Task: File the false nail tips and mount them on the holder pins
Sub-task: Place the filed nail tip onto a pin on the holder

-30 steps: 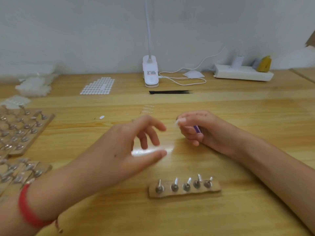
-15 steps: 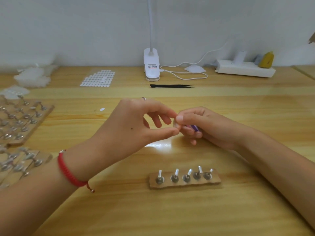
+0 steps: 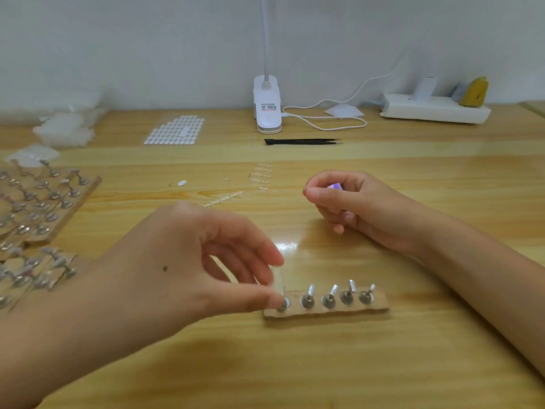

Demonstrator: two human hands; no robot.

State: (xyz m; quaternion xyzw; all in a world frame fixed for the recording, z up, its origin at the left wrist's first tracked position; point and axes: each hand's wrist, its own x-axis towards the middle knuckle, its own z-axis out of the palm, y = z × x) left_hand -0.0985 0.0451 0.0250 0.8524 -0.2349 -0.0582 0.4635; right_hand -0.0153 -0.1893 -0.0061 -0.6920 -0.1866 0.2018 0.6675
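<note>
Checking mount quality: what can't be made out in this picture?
Head view:
First pin: top hidden by left hand.
Nail tip: clear, motion-blurred; seated on that pin or not, cannot tell.
File: only a purple end shows from right hand.
Left pin boards: blurred, cut by left edge.

Bare tabletop (image 3: 295, 367) open along the near side of the holder strip (image 3: 339, 312); a bare band also runs between the strip and the right hand (image 3: 362, 208). Left side blocked by the pin boards (image 3: 44, 202); left hand (image 3: 191, 261) covers the strip's left end. Far side: loose nail tips (image 3: 261, 175), tweezers (image 3: 303, 141), lamp base (image 3: 267, 113) and power strip (image 3: 433, 110) stand in the way.
</note>
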